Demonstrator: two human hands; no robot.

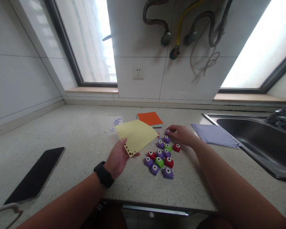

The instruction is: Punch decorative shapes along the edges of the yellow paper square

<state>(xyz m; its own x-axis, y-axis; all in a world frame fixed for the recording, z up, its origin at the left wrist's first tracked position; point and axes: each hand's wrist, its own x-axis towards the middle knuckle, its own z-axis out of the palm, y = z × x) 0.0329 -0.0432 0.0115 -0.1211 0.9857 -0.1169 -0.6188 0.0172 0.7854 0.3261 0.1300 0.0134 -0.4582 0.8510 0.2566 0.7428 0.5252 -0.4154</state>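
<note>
My left hand is closed on the near corner of a pale yellow sheet of paper and holds it tilted above the counter. One edge of the sheet has a row of punched star holes. My right hand reaches over a cluster of several small craft punches in purple, red and green. Its fingertips pinch a purple punch at the far end of the cluster. A black watch sits on my left wrist.
An orange pad of paper lies behind the punches. A lilac sheet with punched edges lies to the right beside the steel sink. A black phone lies at the left. Small purple paper scraps lie behind the yellow sheet.
</note>
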